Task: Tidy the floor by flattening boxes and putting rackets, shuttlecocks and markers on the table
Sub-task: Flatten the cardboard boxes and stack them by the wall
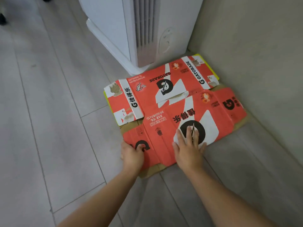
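Note:
A flattened orange and white Gatorade cardboard box (pixel 165 102) lies on the grey floor in the corner by the wall. A yellow-green edge of another flat box (pixel 211 68) shows beneath it at the far right and at the left side. My left hand (pixel 132 154) curls over the box's near left corner, fingers bent onto the printed surface. Flat on the near panel lies my right hand (pixel 188 149), fingers spread, over the black G logo. No rackets, shuttlecocks or markers are in view.
A white standing air-conditioner unit (pixel 131 30) stands just behind the box. A grey wall (pixel 255 54) runs along the right side. Grey plank floor (pixel 49 112) stretches to the left, with dark shapes (pixel 3 18) at the top left corner.

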Demonstrator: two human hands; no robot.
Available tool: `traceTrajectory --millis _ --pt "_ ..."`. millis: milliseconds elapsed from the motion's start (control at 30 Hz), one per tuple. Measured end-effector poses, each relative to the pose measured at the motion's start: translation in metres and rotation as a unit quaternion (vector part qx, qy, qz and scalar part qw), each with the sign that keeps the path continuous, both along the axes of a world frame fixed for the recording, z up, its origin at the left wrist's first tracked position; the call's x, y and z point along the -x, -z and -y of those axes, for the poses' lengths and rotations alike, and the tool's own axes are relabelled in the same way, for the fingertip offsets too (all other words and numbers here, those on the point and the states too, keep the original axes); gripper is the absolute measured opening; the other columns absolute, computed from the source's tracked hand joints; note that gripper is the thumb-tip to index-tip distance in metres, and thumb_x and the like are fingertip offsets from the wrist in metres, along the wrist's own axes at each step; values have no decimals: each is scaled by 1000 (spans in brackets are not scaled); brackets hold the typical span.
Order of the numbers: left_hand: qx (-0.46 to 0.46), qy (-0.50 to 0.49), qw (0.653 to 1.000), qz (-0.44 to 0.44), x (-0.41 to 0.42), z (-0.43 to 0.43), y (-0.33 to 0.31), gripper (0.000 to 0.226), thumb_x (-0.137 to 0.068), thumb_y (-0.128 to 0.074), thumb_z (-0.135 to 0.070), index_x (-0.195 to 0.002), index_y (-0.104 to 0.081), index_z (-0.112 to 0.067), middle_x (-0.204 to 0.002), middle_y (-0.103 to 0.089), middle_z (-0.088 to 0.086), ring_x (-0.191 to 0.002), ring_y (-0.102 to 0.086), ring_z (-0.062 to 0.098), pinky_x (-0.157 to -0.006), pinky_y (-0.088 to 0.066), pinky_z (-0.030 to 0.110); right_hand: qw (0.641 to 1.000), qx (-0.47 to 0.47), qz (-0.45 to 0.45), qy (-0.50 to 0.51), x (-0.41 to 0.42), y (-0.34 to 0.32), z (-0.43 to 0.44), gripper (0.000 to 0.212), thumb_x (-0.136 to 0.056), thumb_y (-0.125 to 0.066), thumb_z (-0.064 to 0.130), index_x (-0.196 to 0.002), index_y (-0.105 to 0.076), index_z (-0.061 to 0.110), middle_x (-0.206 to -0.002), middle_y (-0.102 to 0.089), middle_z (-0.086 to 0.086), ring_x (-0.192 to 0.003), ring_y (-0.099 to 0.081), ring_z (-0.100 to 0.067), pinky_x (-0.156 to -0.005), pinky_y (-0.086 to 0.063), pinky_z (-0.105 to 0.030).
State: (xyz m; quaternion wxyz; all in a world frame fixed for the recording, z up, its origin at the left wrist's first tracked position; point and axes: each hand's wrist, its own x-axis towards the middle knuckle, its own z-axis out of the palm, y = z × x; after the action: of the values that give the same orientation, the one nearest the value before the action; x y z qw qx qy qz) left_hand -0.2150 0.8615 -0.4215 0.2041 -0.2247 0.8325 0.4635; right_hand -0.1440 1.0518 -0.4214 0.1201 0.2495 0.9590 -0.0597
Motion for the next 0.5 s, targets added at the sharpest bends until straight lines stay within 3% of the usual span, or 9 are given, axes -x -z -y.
traceTrajectory --millis 200,267,400,500 --pt "43 -1 999 27 11 -27 7 45 -90 -69 -24 -119 -39 -6 -109 -57 11 -112 -55 42 -102 -43 52 999 47 16 -1 -13 14 -12 58 -98 -23 59 -152 -6 46 -164 11 3 -148 19 -29 -114 -13 -65" --pt "61 5 997 36 12 -26 10 49 -90 -69 -27 -122 -40 -4 -120 -56 16 -117 -51 42 -105 -40 52 999 44 21 0 -10 11 -11 58 -98 -20 58 -152 -2 46 -163 14 3 -147 22 -30 -115 -9 -65" --pt "129 74 987 52 14 -19 3 68 -90 -67 -45 -133 -39 -2 -138 -39 20 -132 -32 42 -109 -29 49 1000 8 25 7 -5 5 -3 57 -98 -15 57 -153 -3 43 -164 6 -3 -148 16 -35 -114 2 -66" --pt "180 185 964 70 21 1 -11 74 -88 -57 -64 -133 -44 -8 -139 -39 19 -133 -33 41 -109 -31 48 1000 4 29 -7 3 -12 -5 56 -100 -13 54 -154 -6 40 -164 0 -4 -149 9 -35 -114 4 -66"
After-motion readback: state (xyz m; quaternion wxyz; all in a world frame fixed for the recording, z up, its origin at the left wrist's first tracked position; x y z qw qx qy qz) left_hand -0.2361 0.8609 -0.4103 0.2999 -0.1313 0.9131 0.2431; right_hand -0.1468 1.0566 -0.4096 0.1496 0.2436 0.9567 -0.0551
